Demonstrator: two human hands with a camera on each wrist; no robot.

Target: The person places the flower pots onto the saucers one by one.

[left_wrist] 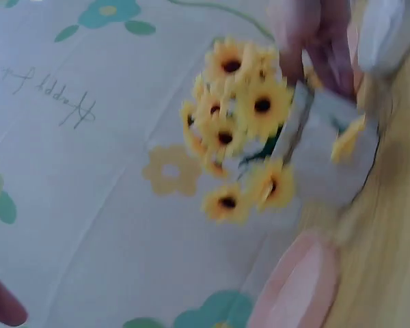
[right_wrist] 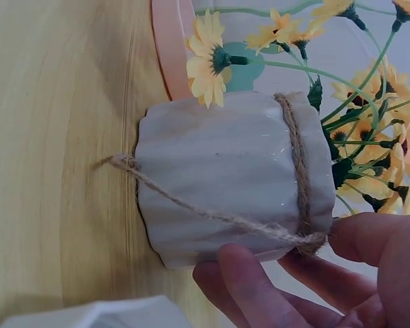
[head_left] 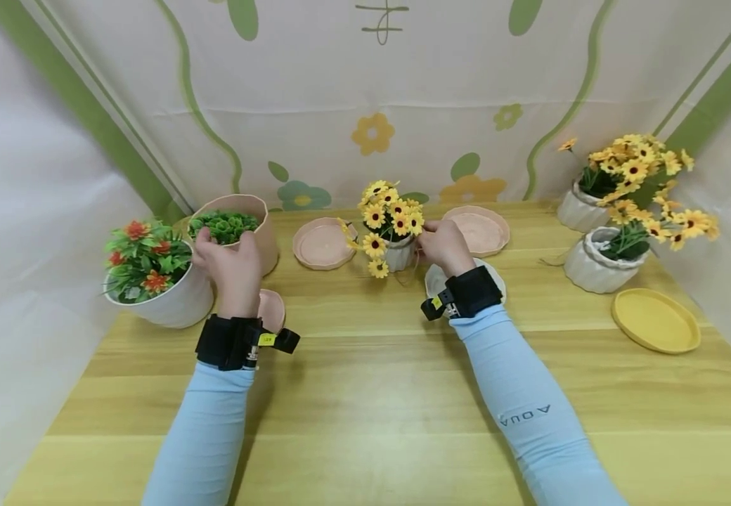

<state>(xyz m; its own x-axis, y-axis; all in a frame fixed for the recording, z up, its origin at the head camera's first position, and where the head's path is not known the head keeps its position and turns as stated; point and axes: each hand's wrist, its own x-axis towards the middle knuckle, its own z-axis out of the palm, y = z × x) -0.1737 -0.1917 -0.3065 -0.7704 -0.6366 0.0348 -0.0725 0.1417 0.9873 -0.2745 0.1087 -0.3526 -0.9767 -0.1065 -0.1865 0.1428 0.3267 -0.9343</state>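
Note:
My right hand holds the right side of a white ribbed flowerpot. In the right wrist view its fingertips lie against the pot wall, and another finger is at the rim by the knot of a twine tie. Yellow daisy-like flowers fill this pot. My left hand hovers with spread fingers between a pink pot of green succulents and a white pot of red-orange flowers. Only one left fingertip shows in the left wrist view.
Pink saucers flank the middle pot; a small pink one is partly behind my left wrist. A white dish lies under my right wrist. Two white pots of yellow flowers and a yellow saucer are at right.

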